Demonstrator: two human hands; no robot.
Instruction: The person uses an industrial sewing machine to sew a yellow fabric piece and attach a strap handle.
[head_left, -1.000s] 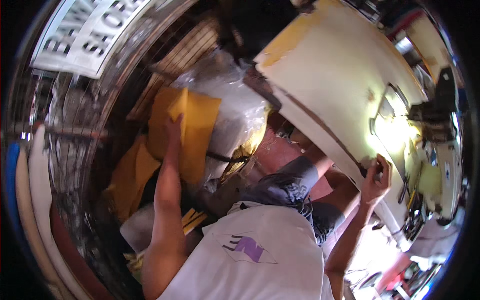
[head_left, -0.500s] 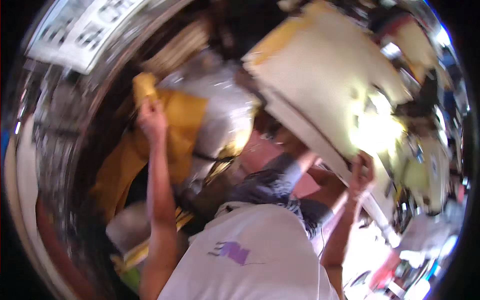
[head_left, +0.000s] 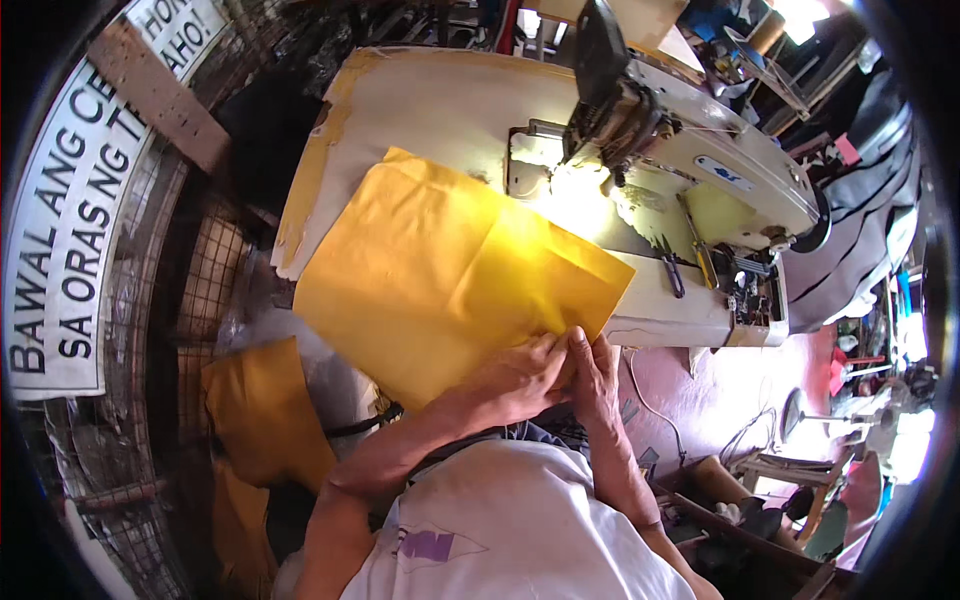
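A wide yellow sheet [head_left: 420, 270] lies tilted over the pale table top [head_left: 365, 120], its lower edge hanging toward me. My left hand [head_left: 525, 375] grips its lower right part with curled fingers. Beside it, my right hand [head_left: 595, 375] pinches the same edge, thumb on top; the fingers underneath are hidden. Just beyond the sheet stands a sewing machine [head_left: 730, 150], its lamp glaring on the bed around the needle. Dark-handled snips [head_left: 670, 270] and a yellow-handled tool [head_left: 705, 260] lie right of the sheet.
More yellow pieces [head_left: 265, 405] are piled at lower left over grey plastic. A wire mesh wall [head_left: 200, 290] with white signs [head_left: 55, 250] runs along the left. At lower right are a cable [head_left: 650, 410] on the pink floor [head_left: 740, 380] and cluttered wooden furniture [head_left: 800, 470].
The yellow sheet has come up from the left pile onto the table. My hands, formerly apart, are together on its edge. The view has turned, bringing the machine toward the centre.
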